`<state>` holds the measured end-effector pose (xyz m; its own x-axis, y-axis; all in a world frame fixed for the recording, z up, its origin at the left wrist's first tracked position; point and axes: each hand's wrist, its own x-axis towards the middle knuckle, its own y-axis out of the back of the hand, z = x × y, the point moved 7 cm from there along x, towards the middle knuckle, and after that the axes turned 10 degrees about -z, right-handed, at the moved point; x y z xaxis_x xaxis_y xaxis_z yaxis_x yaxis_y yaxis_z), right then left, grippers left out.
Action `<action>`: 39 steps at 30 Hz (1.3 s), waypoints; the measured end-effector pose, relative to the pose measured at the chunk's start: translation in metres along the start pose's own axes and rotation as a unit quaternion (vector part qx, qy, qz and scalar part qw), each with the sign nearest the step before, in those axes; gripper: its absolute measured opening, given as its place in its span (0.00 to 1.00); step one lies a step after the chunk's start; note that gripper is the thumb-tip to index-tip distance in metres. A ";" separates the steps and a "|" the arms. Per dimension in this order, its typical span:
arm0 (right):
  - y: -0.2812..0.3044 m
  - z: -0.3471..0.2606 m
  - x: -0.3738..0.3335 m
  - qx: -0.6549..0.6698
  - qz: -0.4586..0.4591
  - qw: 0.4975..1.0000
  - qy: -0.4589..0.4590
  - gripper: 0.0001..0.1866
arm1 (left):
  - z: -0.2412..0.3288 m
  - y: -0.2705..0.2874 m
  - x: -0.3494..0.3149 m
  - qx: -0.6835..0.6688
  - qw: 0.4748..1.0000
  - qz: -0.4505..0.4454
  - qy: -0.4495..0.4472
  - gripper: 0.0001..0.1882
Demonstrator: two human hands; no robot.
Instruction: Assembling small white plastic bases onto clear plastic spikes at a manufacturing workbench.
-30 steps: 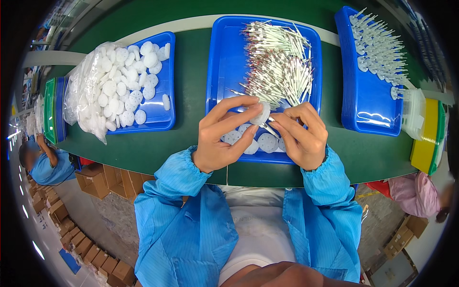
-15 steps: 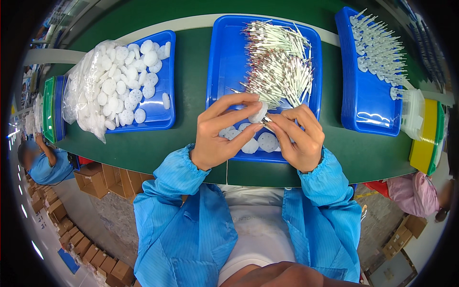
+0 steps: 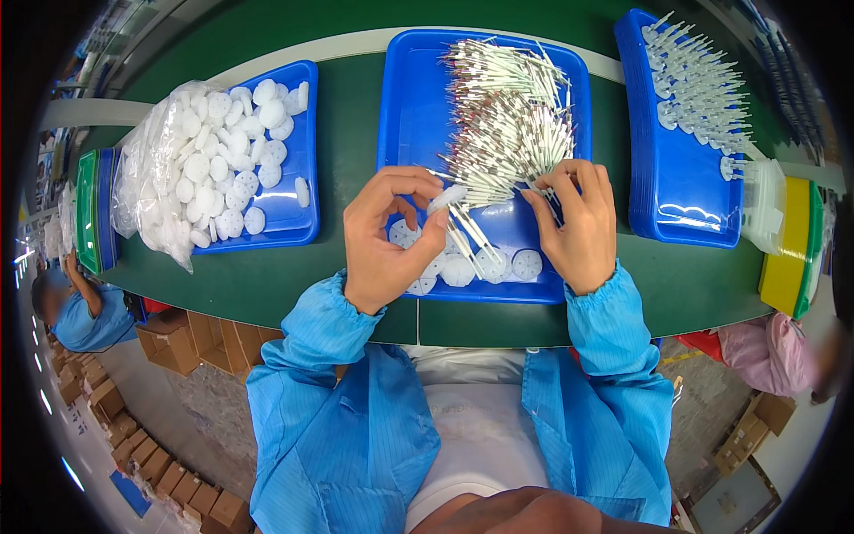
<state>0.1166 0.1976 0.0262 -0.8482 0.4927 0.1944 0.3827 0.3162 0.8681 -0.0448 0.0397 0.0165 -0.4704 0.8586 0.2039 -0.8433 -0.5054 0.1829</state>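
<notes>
My left hand (image 3: 387, 236) pinches a white plastic disc (image 3: 447, 198) by its edge, tilted on its side. A few thin white sticks (image 3: 480, 238) jut from the disc toward the lower right. At the right edge of the stick pile, my right hand (image 3: 578, 227) has thumb and fingers closed around thin dark-ended sticks (image 3: 555, 206), partly hidden by the fingers. Both hands are over a blue tray (image 3: 409, 116) with a large heap of white sticks with dark red ends (image 3: 507, 125). Perforated white discs (image 3: 458, 270) lie along its near side.
To the left, a blue tray (image 3: 307, 160) and clear bag (image 3: 142, 178) hold many white discs. Stacked blue trays (image 3: 685, 209) at right carry rows of stick-and-disc pieces (image 3: 698, 89). A clear tub (image 3: 763, 205) and yellow bin (image 3: 783, 254) stand beside them. Other people sit at both sides.
My hands have moved apart. The left carries the disc a little left and turns it, so its sticks now show; the right has drawn away from the disc, to the pile's right edge.
</notes>
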 end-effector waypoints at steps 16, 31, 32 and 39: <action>0.012 -0.002 0.001 0.069 0.030 0.997 -0.027 0.05 | -0.012 -0.012 0.000 -0.146 0.983 -0.034 0.105 0.18; 0.018 -0.031 0.002 0.175 -0.013 0.982 0.067 0.10 | -0.009 -0.012 0.000 -0.036 0.997 -0.014 0.073 0.15; 0.021 -0.033 0.001 0.176 -0.011 0.981 0.080 0.09 | -0.009 -0.012 0.000 -0.037 0.997 -0.014 0.073 0.15; 0.012 -0.029 0.002 0.148 -0.027 0.988 0.036 0.09 | -0.005 -0.012 0.000 -0.006 0.998 -0.010 0.057 0.15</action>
<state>0.1089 0.1791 0.0505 -0.8900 0.4128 0.1934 0.4179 0.5693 0.7080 -0.0364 0.0459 0.0093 -0.4802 0.8726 0.0893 -0.8552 -0.4884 0.1735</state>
